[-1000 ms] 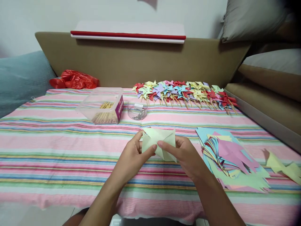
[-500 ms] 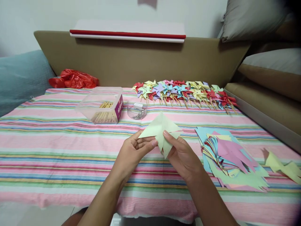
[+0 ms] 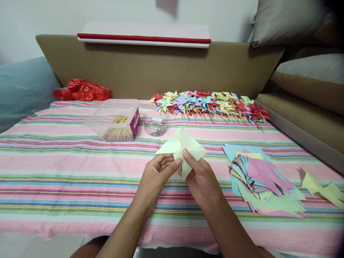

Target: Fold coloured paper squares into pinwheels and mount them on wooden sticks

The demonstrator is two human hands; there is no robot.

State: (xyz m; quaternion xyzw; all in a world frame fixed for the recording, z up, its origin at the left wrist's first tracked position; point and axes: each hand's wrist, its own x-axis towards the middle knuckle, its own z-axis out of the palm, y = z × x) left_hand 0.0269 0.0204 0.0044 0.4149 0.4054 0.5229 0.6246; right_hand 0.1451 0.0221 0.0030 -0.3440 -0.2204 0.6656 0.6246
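Between my two hands is a pale green paper square, cut in from its corners, held above the striped cloth with one corner pointing away from me. My left hand grips its lower left part, thumb on top and fingers beneath. On the lower right, my right hand pinches the paper with its thumb near the centre. Near the bottom corner a flap is bent inward. The paper's underside and several fingertips are hidden.
Beyond the paper stand a clear tub of wooden sticks and a round clear dish of small metal pins. Finished paper pinwheels lie at the back. Coloured paper sheets are piled at right; a red plastic bag sits back left.
My left thumb and the bottom flap have shifted slightly, closing the gap between the paper's lower points. Both hands still hold the paper; the whole view has moved a little.
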